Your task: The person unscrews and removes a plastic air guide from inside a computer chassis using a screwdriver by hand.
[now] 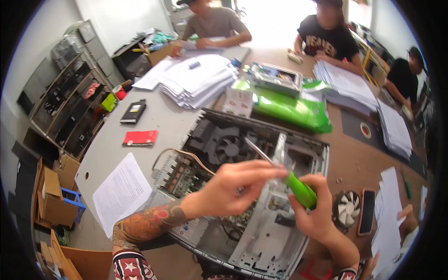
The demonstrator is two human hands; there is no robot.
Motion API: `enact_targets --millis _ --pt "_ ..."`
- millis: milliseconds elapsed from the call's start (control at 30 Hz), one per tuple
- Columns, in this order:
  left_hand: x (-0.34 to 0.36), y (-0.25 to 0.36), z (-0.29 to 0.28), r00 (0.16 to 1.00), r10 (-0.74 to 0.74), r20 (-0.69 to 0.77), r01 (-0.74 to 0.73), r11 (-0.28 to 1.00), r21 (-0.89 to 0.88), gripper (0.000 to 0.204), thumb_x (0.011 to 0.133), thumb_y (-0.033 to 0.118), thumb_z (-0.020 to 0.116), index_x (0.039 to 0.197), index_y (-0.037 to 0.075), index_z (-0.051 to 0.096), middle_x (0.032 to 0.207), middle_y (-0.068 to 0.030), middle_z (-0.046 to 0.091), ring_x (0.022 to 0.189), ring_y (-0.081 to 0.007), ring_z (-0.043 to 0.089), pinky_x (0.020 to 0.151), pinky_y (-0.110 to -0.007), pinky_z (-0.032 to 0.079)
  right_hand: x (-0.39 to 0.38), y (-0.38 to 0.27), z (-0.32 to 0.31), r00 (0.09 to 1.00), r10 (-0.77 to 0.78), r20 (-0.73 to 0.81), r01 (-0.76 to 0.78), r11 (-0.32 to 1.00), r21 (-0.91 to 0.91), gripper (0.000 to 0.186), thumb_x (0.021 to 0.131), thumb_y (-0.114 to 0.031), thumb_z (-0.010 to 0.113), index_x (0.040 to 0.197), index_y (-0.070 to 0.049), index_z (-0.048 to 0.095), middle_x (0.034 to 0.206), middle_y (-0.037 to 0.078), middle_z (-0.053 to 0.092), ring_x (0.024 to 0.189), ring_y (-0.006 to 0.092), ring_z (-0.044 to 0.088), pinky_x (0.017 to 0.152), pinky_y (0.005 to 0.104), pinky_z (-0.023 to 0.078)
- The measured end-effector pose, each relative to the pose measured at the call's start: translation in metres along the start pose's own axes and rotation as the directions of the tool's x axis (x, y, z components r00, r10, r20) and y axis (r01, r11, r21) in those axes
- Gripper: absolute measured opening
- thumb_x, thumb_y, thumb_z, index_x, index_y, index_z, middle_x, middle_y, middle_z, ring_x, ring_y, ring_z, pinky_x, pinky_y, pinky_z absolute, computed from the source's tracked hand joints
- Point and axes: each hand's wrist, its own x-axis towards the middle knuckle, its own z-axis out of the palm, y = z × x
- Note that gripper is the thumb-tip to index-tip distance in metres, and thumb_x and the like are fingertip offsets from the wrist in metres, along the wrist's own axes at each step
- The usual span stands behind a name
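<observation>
My right hand (318, 211) is closed around the green handle of a screwdriver (301, 189), its metal shaft slanting up and to the left over an opened computer case (261, 233). From the left comes my left hand (233, 186), fingers stretched out and thumb apart, the fingertips at the base of the shaft; whether they press on it I cannot tell. Inside the case sit a black fan (228, 148), a metal bracket (280, 151) and a circuit board partly hidden by my left hand. A brown cable (189, 154) loops over the left edge.
Right of the case lie a white-bladed fan (347, 208), a phone (367, 211) and papers (389, 200). Beyond it are a green package (294, 112), a metal drive unit (275, 77) and paper stacks (198, 81). Left are a black drive (134, 112) and a printed sheet (122, 193). Several people sit around.
</observation>
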Motion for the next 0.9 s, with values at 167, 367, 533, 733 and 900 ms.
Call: enact_targets --millis 167,367,533,733,900 --pt "-0.005 0.004 0.001 0.999 0.038 0.023 -0.036 0.994 -0.105 0.046 0.081 -0.013 0.051 0.12 0.006 0.063 0.122 -0.0152 0.06 0.095 -0.023 0.066 0.076 -0.032 0.053 -0.005 0.003 0.001 0.999 -0.033 -0.005 0.033 0.999 0.008 0.038 0.072 0.005 0.07 0.104 0.0 0.049 0.084 0.014 0.053 0.071 0.0233 0.051 0.062 0.0318 0.041" --pt "-0.008 -0.007 0.0 0.985 0.173 -0.025 -0.174 0.983 -0.063 0.052 0.078 -0.014 0.052 0.12 0.014 0.065 0.126 -0.0148 0.058 0.087 -0.0241 0.065 0.071 -0.031 0.053 -0.014 0.009 -0.005 0.979 0.049 0.196 -0.076 0.988 0.131 0.032 0.082 -0.005 0.064 0.107 0.003 0.044 0.072 0.009 0.055 0.057 0.0153 0.049 0.054 0.0292 0.039" --pt "-0.005 -0.008 -0.007 0.948 0.319 -0.01 -0.314 0.938 0.143 0.058 0.07 -0.013 0.057 0.119 0.018 0.066 0.125 -0.0105 0.059 0.085 -0.0221 0.063 0.069 -0.032 0.052 -0.012 0.008 -0.007 0.978 0.019 0.209 -0.057 0.982 0.179 0.029 0.086 -0.011 0.061 0.108 0.003 0.045 0.072 0.008 0.057 0.059 0.0142 0.053 0.056 0.0269 0.041" --pt "-0.005 -0.011 -0.01 0.914 0.402 0.053 -0.4 0.873 0.28 0.061 0.067 -0.011 0.059 0.119 0.02 0.066 0.125 -0.0085 0.06 0.085 -0.0223 0.06 0.073 -0.034 0.051 -0.005 0.002 -0.005 0.984 -0.039 0.174 0.032 0.999 0.04 0.026 0.087 -0.01 0.06 0.107 0.002 0.048 0.073 0.008 0.059 0.06 0.0132 0.055 0.057 0.0255 0.043" --pt "-0.005 -0.013 0.002 0.944 0.329 0.002 -0.329 0.944 -0.036 0.068 0.07 -0.014 0.056 0.128 0.019 0.059 0.139 -0.0134 0.046 0.089 -0.0256 0.058 0.074 -0.036 0.051 -0.016 0.007 -0.004 0.986 0.108 0.13 -0.13 0.975 0.178 0.028 0.09 -0.014 0.058 0.11 0.003 0.048 0.074 0.007 0.061 0.061 0.0122 0.056 0.057 0.0247 0.044"
